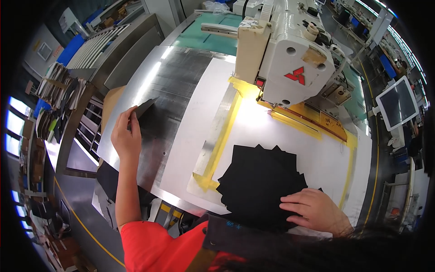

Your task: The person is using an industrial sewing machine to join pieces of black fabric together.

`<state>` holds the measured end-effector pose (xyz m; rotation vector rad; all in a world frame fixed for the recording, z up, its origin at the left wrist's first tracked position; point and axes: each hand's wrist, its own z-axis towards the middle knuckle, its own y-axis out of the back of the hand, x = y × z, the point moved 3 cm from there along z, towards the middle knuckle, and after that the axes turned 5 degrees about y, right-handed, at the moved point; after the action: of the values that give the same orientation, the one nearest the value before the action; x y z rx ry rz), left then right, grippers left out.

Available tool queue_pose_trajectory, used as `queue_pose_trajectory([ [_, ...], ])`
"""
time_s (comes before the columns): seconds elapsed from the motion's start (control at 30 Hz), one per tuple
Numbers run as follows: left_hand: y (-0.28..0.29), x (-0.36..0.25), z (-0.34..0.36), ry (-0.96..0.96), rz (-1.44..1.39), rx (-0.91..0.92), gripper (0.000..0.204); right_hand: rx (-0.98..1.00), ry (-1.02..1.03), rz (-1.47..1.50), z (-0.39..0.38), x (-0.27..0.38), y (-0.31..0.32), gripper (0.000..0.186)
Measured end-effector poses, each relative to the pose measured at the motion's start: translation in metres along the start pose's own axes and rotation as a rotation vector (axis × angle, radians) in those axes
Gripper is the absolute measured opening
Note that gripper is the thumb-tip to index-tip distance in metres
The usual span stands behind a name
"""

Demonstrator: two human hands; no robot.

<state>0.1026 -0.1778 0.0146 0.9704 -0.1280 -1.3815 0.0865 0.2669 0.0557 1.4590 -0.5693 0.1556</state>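
Over the metal table at the left, my left hand (pixel 127 133) pinches a thin black sheet (pixel 146 107) by its edge. A stack of black sheets (pixel 260 181) lies fanned out at different angles on the white work surface in front of me. My right hand (pixel 315 208) rests on the right side of this stack, fingers stretched out across the top sheet. Its thumb is hard to make out. Behind the stack stands the head of a large white sewing machine (pixel 294 72), its lamp lighting the white surface. What the sheets are made of I cannot tell.
Yellow tape (pixel 222 140) borders a frame on the white plate. An amber strip (pixel 317 119) sits under the machine head. A monitor (pixel 397 103) stands at the right. At the left are a metal rack (pixel 90 122) and piled sheets (pixel 59 97).
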Motion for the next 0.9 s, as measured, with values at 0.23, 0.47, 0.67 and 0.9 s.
queue_pose_trajectory([
  [0.23,-0.011,-0.101,-0.043,-0.402,-0.215,0.253,0.018,-0.416,0.015,-0.07,0.061,-0.044,-0.01,0.035],
  [0.47,-0.057,-0.113,-0.046,-0.352,-0.284,0.618,0.032,-0.423,0.038,-0.348,0.105,-0.081,-0.035,0.045],
  [0.67,-0.113,-0.083,0.009,-0.199,-0.073,1.031,0.041,-0.434,0.045,-0.41,0.111,-0.09,-0.032,0.043],
  [0.9,-0.136,-0.076,0.031,0.236,-0.559,1.328,0.02,-0.388,0.216,-0.357,0.132,-0.063,-0.031,0.056],
])
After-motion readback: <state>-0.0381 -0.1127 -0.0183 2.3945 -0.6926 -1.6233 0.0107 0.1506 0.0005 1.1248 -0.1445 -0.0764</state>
